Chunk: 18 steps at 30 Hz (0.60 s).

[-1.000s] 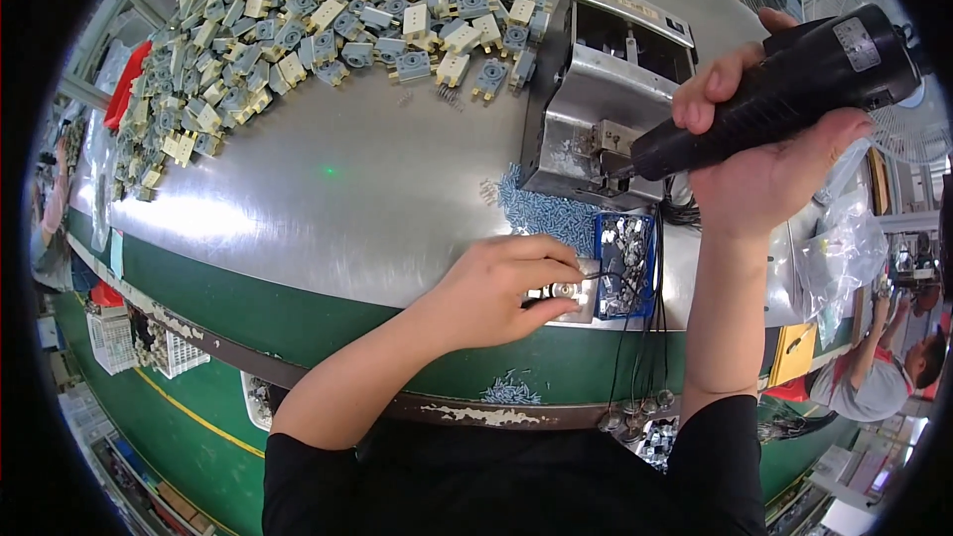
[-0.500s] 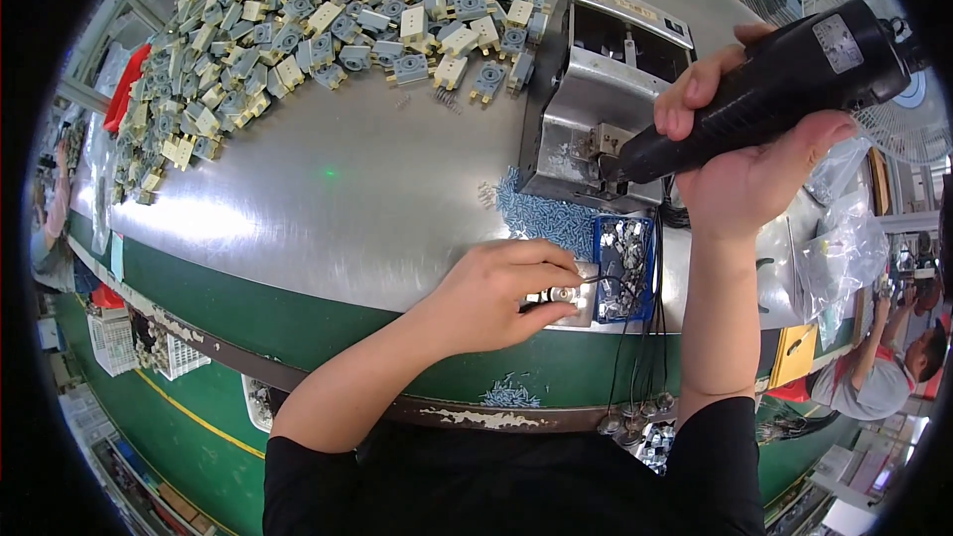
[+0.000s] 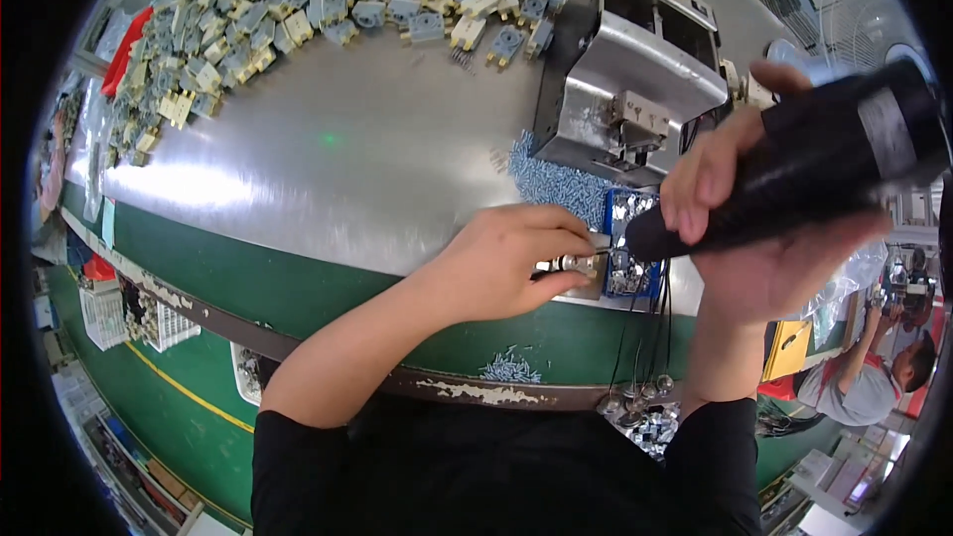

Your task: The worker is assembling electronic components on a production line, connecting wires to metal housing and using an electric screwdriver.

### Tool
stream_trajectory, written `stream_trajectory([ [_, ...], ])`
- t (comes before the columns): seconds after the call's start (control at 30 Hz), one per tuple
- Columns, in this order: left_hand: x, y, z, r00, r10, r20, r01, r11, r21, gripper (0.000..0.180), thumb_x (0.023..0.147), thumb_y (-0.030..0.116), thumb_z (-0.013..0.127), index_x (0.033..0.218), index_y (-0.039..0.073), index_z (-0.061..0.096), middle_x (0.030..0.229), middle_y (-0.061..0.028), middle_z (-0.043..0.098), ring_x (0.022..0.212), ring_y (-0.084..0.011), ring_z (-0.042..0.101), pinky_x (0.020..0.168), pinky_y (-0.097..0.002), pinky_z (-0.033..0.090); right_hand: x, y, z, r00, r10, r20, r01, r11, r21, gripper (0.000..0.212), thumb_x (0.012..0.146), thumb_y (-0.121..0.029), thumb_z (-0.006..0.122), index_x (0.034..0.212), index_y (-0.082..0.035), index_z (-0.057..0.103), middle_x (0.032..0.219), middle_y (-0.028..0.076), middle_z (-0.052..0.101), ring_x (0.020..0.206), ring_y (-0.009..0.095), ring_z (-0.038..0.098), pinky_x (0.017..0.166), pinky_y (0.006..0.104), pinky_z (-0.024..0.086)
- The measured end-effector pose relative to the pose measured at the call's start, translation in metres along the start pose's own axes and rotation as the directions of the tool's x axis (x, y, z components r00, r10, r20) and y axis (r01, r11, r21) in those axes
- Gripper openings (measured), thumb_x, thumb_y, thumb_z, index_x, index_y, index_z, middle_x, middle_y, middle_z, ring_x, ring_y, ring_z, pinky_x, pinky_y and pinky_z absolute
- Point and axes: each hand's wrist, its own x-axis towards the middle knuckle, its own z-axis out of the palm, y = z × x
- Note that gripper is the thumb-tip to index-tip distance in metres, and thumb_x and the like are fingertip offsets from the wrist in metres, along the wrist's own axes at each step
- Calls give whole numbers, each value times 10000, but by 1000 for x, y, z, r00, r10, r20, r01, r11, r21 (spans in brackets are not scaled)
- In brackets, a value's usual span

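My right hand (image 3: 710, 184) is wrapped round a black electric screwdriver (image 3: 814, 164), slightly blurred. Its nose points left, over the blue tray (image 3: 608, 208) of small shiny metal pieces (image 3: 627, 273). The tip lies close to the small metal part (image 3: 568, 264) that my left hand (image 3: 516, 253) pinches between thumb and fingers at the bench edge; whether they touch I cannot tell. Behind the tray, a heap of bluish screws (image 3: 566, 187) lies in front of a metal screw feeder (image 3: 645, 60).
A large pile of grey and cream plug-like parts (image 3: 328, 0) covers the far left of the steel bench (image 3: 377, 159). Dark wires with round metal ends (image 3: 635, 397) hang over the front edge. Loose screws (image 3: 511, 367) lie on the green strip. Another person (image 3: 864, 377) sits at far right.
The screwdriver has come away from the feeder's front, moving nearer and down toward the part in my left hand. My left hand keeps its pinch. The whole view has shifted slightly.
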Motion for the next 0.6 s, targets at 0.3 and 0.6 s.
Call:
stream_trajectory([
  [0.3, -2, -5, 4, 998, 47, -47, -47, 999, 1, 225, 840, 179, 802, 1021, 54, 755, 1074, -72, 729, 925, -303, 715, 797, -403, 582, -27, 18, 9, 998, -27, -61, 23, 998, -66, 1188, 793, -953, 443, 1446, 31, 318, 796, 77, 543, 587, 171, 559, 567, 319, 484],
  [0.6, -3, -5, 6, 998, 48, -46, -48, 999, 1, 222, 835, 173, 802, 1018, 55, 757, 1066, -70, 729, 930, -303, 716, 801, -404, 581, -35, 23, 9, 995, -65, -79, 61, 997, -45, 1188, 769, -975, 444, 1429, 7, 347, 777, 81, 539, 574, 186, 550, 553, 329, 479],
])
